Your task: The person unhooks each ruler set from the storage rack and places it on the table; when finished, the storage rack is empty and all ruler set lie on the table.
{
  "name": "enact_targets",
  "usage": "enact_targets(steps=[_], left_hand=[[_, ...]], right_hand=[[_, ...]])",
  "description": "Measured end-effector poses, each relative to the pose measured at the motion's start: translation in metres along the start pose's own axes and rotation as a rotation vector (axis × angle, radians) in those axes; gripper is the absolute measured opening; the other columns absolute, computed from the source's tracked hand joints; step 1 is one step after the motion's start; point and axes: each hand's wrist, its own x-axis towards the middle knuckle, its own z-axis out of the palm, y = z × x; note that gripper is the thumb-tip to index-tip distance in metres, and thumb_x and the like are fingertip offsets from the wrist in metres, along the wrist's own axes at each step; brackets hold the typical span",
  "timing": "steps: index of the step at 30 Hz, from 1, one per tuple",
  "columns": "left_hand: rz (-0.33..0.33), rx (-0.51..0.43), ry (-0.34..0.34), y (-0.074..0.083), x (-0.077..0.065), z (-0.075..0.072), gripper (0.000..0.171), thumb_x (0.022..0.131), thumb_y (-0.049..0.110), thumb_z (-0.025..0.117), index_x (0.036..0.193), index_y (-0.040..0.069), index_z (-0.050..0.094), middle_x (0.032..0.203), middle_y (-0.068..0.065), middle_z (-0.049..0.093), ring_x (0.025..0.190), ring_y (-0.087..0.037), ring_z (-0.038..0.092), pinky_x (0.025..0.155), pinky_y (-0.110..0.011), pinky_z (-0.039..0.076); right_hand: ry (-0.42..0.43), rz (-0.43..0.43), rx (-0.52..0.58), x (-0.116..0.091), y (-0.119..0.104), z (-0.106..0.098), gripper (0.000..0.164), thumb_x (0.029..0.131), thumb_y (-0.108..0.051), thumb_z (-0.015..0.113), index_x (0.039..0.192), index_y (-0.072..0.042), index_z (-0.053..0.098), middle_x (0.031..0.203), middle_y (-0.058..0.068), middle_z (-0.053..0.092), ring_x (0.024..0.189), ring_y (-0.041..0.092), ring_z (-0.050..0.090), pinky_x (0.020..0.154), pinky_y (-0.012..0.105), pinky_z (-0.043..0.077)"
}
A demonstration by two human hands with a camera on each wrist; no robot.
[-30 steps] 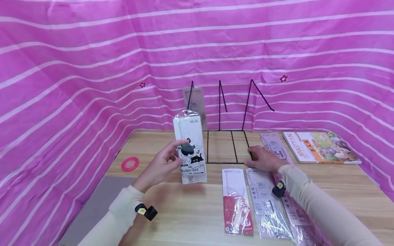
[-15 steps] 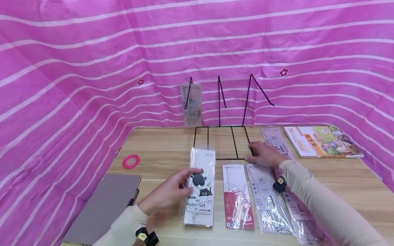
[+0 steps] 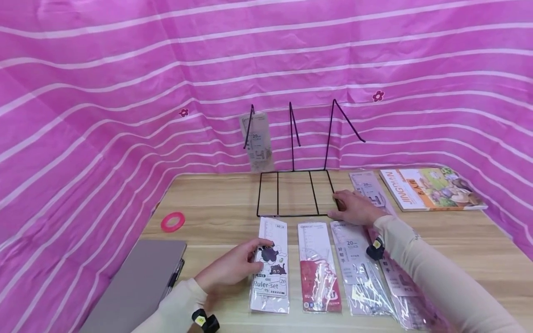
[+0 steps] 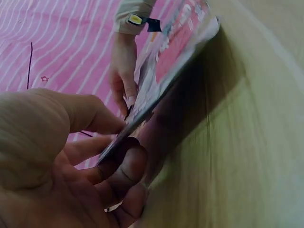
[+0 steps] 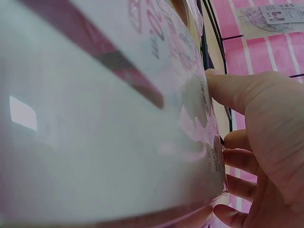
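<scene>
My left hand [image 3: 233, 263] pinches the left edge of a white ruler set pack [image 3: 272, 286] with black cat drawings, thumb on the front and fingers behind. In the left wrist view the pack is tilted, with its near edge off the wooden table. My right hand [image 3: 358, 208] holds the right front corner of a black wire rack [image 3: 295, 215], thumb and fingers at the wire. One ruler pack [image 3: 259, 138] hangs on the rack's left hook. To the right of the cat pack lie a red-and-white ruler pack [image 3: 319, 277] and a lilac pack [image 3: 356, 263].
Another lilac pack [image 3: 368, 185] lies partly under my right forearm. A picture book [image 3: 433, 189] sits at the back right. On the left are a pink ring [image 3: 172, 222], a grey laptop-like slab [image 3: 145, 273] and a black pen [image 3: 175, 275]. Pink striped cloth [image 3: 266, 55] encloses the table.
My left hand has brought the cat ruler set pack down from in front of the rack to beside the red-and-white pack. My right hand stays at the rack's corner.
</scene>
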Motion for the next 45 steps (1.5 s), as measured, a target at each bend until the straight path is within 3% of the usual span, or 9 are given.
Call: enact_targets(steps=[5,9,17,21,25,29,34,39,45], left_hand=[[-0.022,0.180,0.007,0.001,0.002,-0.001,0.050,0.096,0.015,0.075,0.143,0.026,0.062,0.116,-0.002,0.065,0.099,-0.019,0.058,0.083,-0.035,0.050],[-0.042,0.300,0.015,0.002,0.003,-0.001,0.050,0.095,0.019,0.076,0.143,0.029,0.063,0.098,0.001,0.058,0.088,-0.017,0.054,0.070,-0.030,0.044],[-0.003,0.395,0.046,0.004,0.008,0.002,0.050,0.095,0.022,0.077,0.142,0.032,0.063,0.092,0.006,0.057,0.084,-0.013,0.053,0.077,-0.034,0.042],[0.067,0.320,0.102,0.002,0.018,-0.004,0.051,0.098,0.019,0.073,0.147,0.024,0.060,0.089,0.003,0.059,0.079,-0.012,0.056,0.070,-0.030,0.051],[0.130,0.231,0.237,0.002,0.036,-0.022,0.048,0.102,0.026,0.070,0.148,0.025,0.059,0.126,-0.009,0.062,0.107,-0.024,0.064,0.089,-0.042,0.061],[0.159,0.163,0.403,0.005,0.058,-0.050,0.047,0.101,0.042,0.068,0.146,0.034,0.058,0.163,-0.006,0.038,0.148,-0.036,0.038,0.111,-0.074,0.043],[0.207,0.063,0.545,0.002,0.092,-0.088,0.050,0.101,0.046,0.068,0.145,0.026,0.060,0.173,-0.003,0.024,0.160,-0.036,0.018,0.119,-0.080,0.025],[0.253,-0.029,0.614,0.000,0.125,-0.119,0.052,0.102,0.033,0.071,0.147,0.013,0.057,0.176,-0.012,0.014,0.163,-0.039,0.014,0.125,-0.074,0.020],[0.221,-0.108,0.594,0.005,0.151,-0.138,0.059,0.102,0.032,0.071,0.155,0.020,0.050,0.179,-0.007,0.007,0.159,-0.044,0.025,0.125,-0.069,0.029]], right_hand=[[0.006,-0.017,-0.009,-0.001,-0.001,-0.002,0.083,0.098,-0.050,0.070,0.156,0.003,0.044,0.160,0.028,0.044,0.147,0.051,0.039,0.124,0.066,0.032],[0.008,-0.019,-0.007,-0.002,0.000,-0.004,0.083,0.099,-0.050,0.069,0.157,0.003,0.043,0.161,0.028,0.043,0.148,0.051,0.038,0.124,0.066,0.031],[0.003,-0.003,-0.004,-0.003,0.002,-0.007,0.083,0.099,-0.050,0.069,0.158,0.002,0.042,0.163,0.028,0.041,0.149,0.051,0.037,0.124,0.067,0.030],[-0.004,0.004,-0.002,-0.003,0.004,-0.006,0.084,0.099,-0.050,0.069,0.158,0.001,0.041,0.163,0.027,0.041,0.150,0.050,0.036,0.125,0.067,0.029],[-0.001,0.002,-0.006,-0.003,0.007,-0.006,0.083,0.098,-0.050,0.070,0.158,0.001,0.042,0.162,0.027,0.042,0.149,0.050,0.037,0.124,0.067,0.029],[-0.005,0.008,-0.003,-0.004,0.008,-0.005,0.085,0.097,-0.052,0.070,0.158,0.001,0.043,0.161,0.026,0.044,0.148,0.049,0.039,0.124,0.067,0.030],[-0.013,0.016,-0.009,-0.003,0.007,-0.002,0.086,0.097,-0.055,0.069,0.158,-0.001,0.043,0.161,0.025,0.044,0.148,0.049,0.039,0.124,0.066,0.030],[-0.004,0.004,-0.008,-0.001,0.003,0.001,0.085,0.097,-0.054,0.069,0.158,-0.002,0.043,0.162,0.024,0.044,0.149,0.049,0.038,0.125,0.066,0.029],[0.001,0.006,-0.005,0.000,0.002,0.002,0.085,0.097,-0.054,0.070,0.158,-0.002,0.043,0.162,0.024,0.045,0.149,0.049,0.038,0.125,0.066,0.029]])
